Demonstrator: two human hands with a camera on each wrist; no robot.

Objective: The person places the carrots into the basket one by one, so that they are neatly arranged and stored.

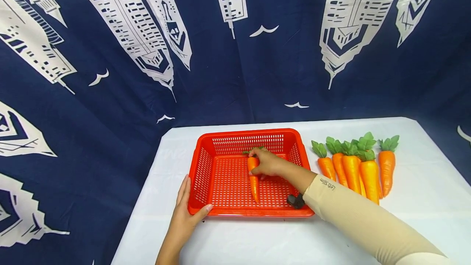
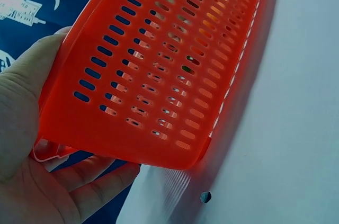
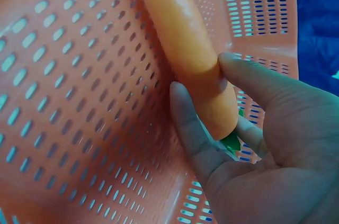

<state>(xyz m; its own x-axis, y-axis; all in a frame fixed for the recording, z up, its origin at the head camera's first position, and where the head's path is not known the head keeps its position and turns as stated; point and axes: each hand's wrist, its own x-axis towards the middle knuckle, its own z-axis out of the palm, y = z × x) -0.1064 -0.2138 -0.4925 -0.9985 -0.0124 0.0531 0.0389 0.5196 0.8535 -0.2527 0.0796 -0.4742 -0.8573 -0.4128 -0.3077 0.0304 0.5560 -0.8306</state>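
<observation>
An orange carrot (image 1: 254, 183) with green leaves is inside the red plastic basket (image 1: 257, 213). My right hand (image 1: 266, 163) pinches it near the leafy end, thumb and fingers on either side, as the right wrist view shows with the carrot (image 3: 183, 38) between the fingertips. My left hand (image 1: 185, 212) grips the basket at its near left corner. In the left wrist view the thumb lies along the rim and the fingers reach under the edge of the basket (image 2: 132, 75). Part of the leaves is hidden behind the right hand.
Several more carrots (image 1: 351, 171) with leaves lie in a group on the white table (image 1: 239, 240), right of the basket. A small black object (image 1: 295, 201) shows at my right wrist. A dark blue cloth (image 1: 257, 77) printed with white buildings hangs behind the table.
</observation>
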